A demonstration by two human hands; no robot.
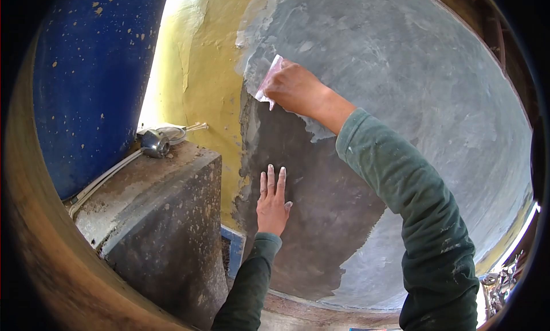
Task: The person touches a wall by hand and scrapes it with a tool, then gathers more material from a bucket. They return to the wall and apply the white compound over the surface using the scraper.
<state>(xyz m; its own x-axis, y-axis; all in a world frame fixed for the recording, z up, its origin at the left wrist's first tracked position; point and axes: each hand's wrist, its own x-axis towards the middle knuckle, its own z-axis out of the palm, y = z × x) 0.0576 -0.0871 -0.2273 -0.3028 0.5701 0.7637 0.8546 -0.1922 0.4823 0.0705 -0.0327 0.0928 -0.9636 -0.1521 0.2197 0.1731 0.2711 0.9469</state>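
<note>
My right hand (298,89) is closed around a thin, pinkish-white putty spreader (267,84), its long edge against the wall near the border with the yellow paint. Around it the wall carries a light grey skim coat (366,50) with a ragged lower edge. Below lies a darker bare grey-brown patch (321,199). My left hand (272,202) rests on that dark patch, empty, fingers pointing up and the thumb out to the side. Whitish smears mark its fingertips and both green sleeves.
A yellow wall strip (212,102) with peeling paint borders the coated area on the left. Beside it stands a rough concrete block (166,233) with a metal lamp-like fitting (154,143) and white cables on top. A blue speckled panel (94,84) rises behind.
</note>
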